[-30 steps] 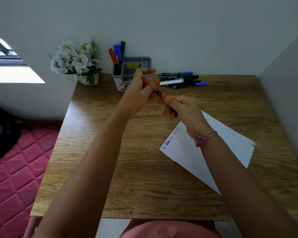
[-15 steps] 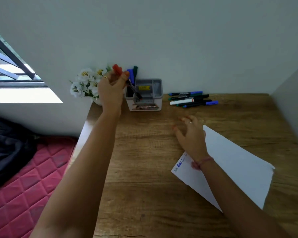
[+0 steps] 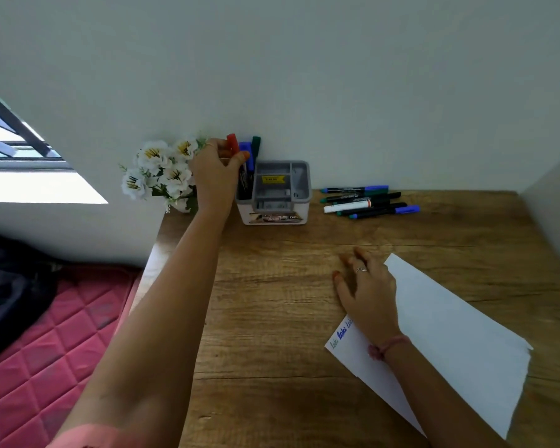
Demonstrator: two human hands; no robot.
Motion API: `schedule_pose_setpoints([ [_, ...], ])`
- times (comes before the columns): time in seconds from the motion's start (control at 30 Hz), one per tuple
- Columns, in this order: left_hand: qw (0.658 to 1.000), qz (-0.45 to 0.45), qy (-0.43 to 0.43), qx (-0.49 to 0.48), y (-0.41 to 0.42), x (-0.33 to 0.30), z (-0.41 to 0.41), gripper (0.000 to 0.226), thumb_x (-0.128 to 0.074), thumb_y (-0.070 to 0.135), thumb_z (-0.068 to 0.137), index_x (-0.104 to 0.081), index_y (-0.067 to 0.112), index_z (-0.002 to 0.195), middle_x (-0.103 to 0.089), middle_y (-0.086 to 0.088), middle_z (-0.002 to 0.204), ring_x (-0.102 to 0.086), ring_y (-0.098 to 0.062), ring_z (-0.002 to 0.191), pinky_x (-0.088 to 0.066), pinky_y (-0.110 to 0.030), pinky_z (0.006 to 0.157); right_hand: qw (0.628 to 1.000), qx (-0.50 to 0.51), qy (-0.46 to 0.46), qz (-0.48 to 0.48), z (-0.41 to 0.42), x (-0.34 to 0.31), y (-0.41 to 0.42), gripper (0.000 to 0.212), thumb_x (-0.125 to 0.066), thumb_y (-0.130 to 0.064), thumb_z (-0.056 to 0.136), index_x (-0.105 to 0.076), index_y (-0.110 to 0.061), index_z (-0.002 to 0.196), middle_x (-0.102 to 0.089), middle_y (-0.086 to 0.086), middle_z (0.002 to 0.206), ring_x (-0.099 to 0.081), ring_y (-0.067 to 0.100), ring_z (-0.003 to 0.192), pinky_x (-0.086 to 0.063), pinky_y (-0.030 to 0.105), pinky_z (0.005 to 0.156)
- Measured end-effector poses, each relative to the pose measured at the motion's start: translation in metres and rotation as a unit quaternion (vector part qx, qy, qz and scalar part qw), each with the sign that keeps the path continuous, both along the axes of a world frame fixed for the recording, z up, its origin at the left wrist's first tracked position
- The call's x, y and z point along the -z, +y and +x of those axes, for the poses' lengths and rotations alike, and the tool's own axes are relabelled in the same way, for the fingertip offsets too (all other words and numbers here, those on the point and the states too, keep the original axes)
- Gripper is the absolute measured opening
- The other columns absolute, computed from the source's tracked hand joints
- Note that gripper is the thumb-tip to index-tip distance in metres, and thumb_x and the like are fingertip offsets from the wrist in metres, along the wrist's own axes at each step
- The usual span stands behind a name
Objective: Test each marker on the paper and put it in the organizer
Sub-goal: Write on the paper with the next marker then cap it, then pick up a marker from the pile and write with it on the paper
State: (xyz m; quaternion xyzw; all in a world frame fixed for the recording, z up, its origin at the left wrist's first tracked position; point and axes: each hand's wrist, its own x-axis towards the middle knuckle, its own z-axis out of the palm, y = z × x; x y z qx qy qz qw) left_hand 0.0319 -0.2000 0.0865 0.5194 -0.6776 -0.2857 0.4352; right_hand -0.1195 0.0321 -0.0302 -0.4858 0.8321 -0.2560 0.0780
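A grey and white organizer (image 3: 282,202) stands at the back of the wooden desk (image 3: 272,318). Its left compartment holds upright markers, with blue (image 3: 245,147) and green (image 3: 256,144) caps showing. My left hand (image 3: 215,176) pinches the red-capped marker (image 3: 232,144), whose body stands in that left compartment. My right hand (image 3: 366,286) rests open on the desk, fingers spread, at the top left edge of the white paper (image 3: 450,344). Small test scribbles (image 3: 340,334) mark the paper's left corner. Several loose markers (image 3: 366,202) lie in a row right of the organizer.
A small pot of white flowers (image 3: 162,173) stands just left of the organizer, behind my left hand. Walls close the desk at the back and on the right. A red quilted mattress (image 3: 46,350) lies below the desk's left edge.
My hands parted after capping the red marker. The left hand carried it to the organizer and lowered it into the left compartment. My right hand dropped onto the desk by the paper.
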Motion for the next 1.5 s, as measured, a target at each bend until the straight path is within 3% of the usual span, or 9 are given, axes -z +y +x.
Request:
schedule_pose_setpoints([
  [0.23,0.998,0.045,-0.033,0.014,-0.007,0.013,-0.006,0.032,-0.069,0.022,0.083,-0.057,0.004,0.107,-0.06,-0.002,0.097,-0.056,-0.008,0.086,-0.043,-0.004,0.061,1.0,-0.007,0.007,-0.008,-0.001,0.001,0.001,0.04,-0.053,-0.039,0.088,-0.059,-0.018,0.121,-0.05,0.007,0.135,-0.046,0.025,0.122,-0.035,0.043,0.096],
  [0.43,0.999,0.028,-0.041,-0.001,-0.009,0.015,-0.005,0.028,-0.069,0.018,0.083,-0.056,0.005,0.105,-0.061,-0.008,0.101,-0.056,-0.01,0.088,-0.049,-0.02,0.079,1.0,-0.005,0.003,-0.01,0.0,0.001,0.001,0.043,-0.049,-0.041,0.086,-0.06,-0.018,0.121,-0.05,0.006,0.134,-0.046,0.024,0.122,-0.035,0.043,0.096],
  [0.53,0.999,-0.018,-0.038,-0.005,-0.003,0.01,-0.009,0.033,-0.069,0.021,0.083,-0.055,0.005,0.108,-0.054,-0.002,0.092,-0.052,-0.012,0.084,-0.045,-0.021,0.078,1.0,-0.007,0.003,-0.007,0.0,0.001,0.001,0.044,-0.048,-0.041,0.086,-0.059,-0.018,0.122,-0.05,0.006,0.135,-0.046,0.023,0.123,-0.035,0.042,0.096],
  [0.8,0.978,-0.091,-0.073,0.175,0.059,0.014,-0.067,0.018,-0.058,0.017,0.091,-0.057,0.005,0.104,-0.054,-0.004,0.094,-0.051,-0.004,0.073,-0.044,-0.009,0.067,0.999,-0.021,-0.023,-0.016,-0.001,-0.003,0.003,0.04,-0.055,-0.037,0.086,-0.06,-0.017,0.121,-0.05,0.008,0.135,-0.048,0.024,0.121,-0.036,0.044,0.095],
  [0.9,0.959,-0.073,-0.125,0.243,0.082,0.035,-0.095,0.015,-0.056,0.015,0.092,-0.06,0.006,0.103,-0.055,-0.006,0.096,-0.051,-0.005,0.075,-0.047,-0.017,0.072,0.998,-0.027,-0.048,-0.012,-0.006,-0.005,0.003,0.035,-0.061,-0.03,0.087,-0.061,-0.017,0.12,-0.048,0.006,0.137,-0.044,0.022,0.124,-0.034,0.042,0.099],
  [1.1,0.926,-0.026,-0.264,0.268,0.096,0.074,-0.134,0.03,-0.049,0.013,0.094,-0.058,0.004,0.121,-0.053,-0.014,0.119,-0.051,-0.026,0.107,-0.045,-0.035,0.091,0.991,-0.031,-0.11,-0.072,-0.022,-0.02,0.012,0.028,-0.063,-0.014,0.086,-0.064,-0.007,0.113,-0.058,0.007,0.121,-0.048,0.014,0.11,-0.032,0.025,0.094],
  [1.2,0.895,-0.062,-0.357,0.26,0.096,0.085,-0.145,0.033,-0.043,0.016,0.096,-0.055,0.006,0.125,-0.05,-0.013,0.122,-0.047,-0.028,0.108,-0.045,-0.037,0.086,0.989,-0.011,-0.114,-0.095,-0.039,-0.022,0.022,0.028,-0.058,-0.019,0.087,-0.066,-0.01,0.112,-0.061,0.007,0.116,-0.048,0.014,0.106,-0.037,0.033,0.094],
  [1.33,0.878,-0.084,-0.403,0.246,0.096,0.086,-0.153,0.034,-0.04,0.019,0.097,-0.051,0.006,0.126,-0.048,-0.012,0.125,-0.045,-0.027,0.111,-0.042,-0.035,0.089,0.987,0.014,-0.122,-0.104,-0.063,-0.017,0.032,0.022,-0.056,-0.018,0.089,-0.067,-0.017,0.108,-0.062,0.003,0.113,-0.052,0.016,0.105,-0.045,0.044,0.093],
  [1.5,0.865,-0.088,-0.431,0.242,0.098,0.085,-0.156,0.036,-0.042,0.023,0.097,-0.049,0.005,0.127,-0.049,-0.013,0.126,-0.046,-0.026,0.112,-0.041,-0.035,0.09,0.986,0.044,-0.115,-0.11,-0.078,-0.017,0.029,0.02,-0.055,-0.016,0.091,-0.068,-0.021,0.107,-0.063,-0.001,0.109,-0.044,0.006,0.1,-0.045,0.043,0.093],
])
